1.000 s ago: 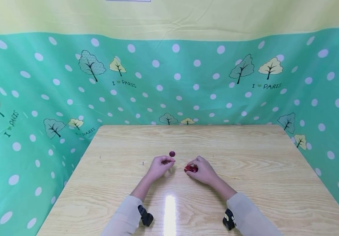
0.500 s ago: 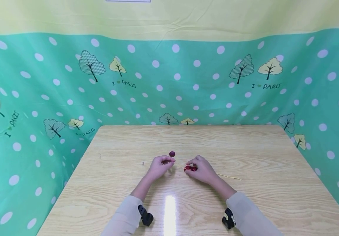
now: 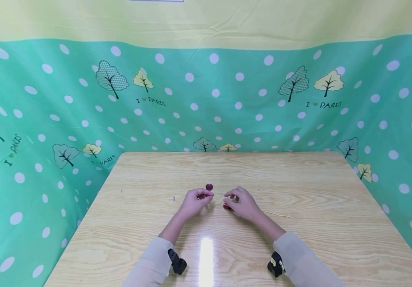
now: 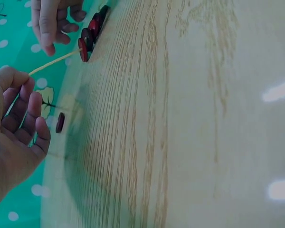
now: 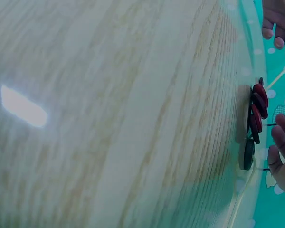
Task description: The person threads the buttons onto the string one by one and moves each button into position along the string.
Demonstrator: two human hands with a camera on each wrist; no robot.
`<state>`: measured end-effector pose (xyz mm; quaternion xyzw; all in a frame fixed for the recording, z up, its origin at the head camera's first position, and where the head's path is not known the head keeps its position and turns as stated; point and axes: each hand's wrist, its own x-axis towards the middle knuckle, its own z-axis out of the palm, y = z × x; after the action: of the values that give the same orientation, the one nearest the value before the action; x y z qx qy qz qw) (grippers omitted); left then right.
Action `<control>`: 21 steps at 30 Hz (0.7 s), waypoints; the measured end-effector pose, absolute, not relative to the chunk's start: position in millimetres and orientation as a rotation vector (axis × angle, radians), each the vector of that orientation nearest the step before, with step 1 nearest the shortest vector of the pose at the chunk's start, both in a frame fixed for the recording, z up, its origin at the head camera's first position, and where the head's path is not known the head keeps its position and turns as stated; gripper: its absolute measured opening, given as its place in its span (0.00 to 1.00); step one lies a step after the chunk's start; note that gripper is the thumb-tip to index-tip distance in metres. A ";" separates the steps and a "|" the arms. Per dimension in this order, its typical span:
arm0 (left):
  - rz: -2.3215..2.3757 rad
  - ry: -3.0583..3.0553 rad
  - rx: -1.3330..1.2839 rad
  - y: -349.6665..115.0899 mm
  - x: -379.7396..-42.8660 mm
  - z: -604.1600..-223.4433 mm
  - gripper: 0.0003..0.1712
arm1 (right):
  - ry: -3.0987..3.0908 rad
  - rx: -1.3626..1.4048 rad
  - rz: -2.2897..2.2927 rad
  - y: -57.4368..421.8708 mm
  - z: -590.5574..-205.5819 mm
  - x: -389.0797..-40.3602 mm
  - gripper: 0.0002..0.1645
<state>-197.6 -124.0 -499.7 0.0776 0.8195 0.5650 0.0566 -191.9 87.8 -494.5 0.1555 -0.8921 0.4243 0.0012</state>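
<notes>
My left hand (image 3: 194, 202) pinches the end of a yellow cord (image 4: 52, 63) between thumb and forefinger. Several dark red and black disc beads (image 5: 257, 110) are threaded on this cord and lie in a row on the table. In the head view most of the row is hidden under my right hand (image 3: 242, 204); only a red disc (image 3: 226, 206) shows. The right hand hovers just above the beads, its fingers loosely bent and apart, with nothing seen between them. A single loose dark red disc (image 3: 209, 186) lies beyond the left hand.
The cord's other end (image 3: 279, 215) trails right over the wooden table (image 3: 299, 179). A tiny object (image 3: 174, 198) lies left of the left hand. A green dotted curtain (image 3: 206, 99) hangs behind and beside the table.
My right hand has let go of the beads and shifted slightly up and left, its fingertips parting. The left hand has barely moved and keeps its pinch on the cord.
</notes>
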 end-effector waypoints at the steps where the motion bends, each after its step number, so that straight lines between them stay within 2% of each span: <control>1: 1.716 2.484 0.238 -123.5 -197.9 -499.9 0.08 | -2.792 0.490 1.339 87.5 -494.6 -192.0 0.12; 21: 1.717 2.478 0.236 -120.8 -194.9 -492.8 0.08 | -2.688 0.542 1.498 68.5 -493.0 -187.7 0.10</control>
<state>-194.9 -120.8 -492.8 0.0779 0.8180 0.5668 0.0588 -187.7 68.5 -493.0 0.1733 -0.8603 0.4794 0.0084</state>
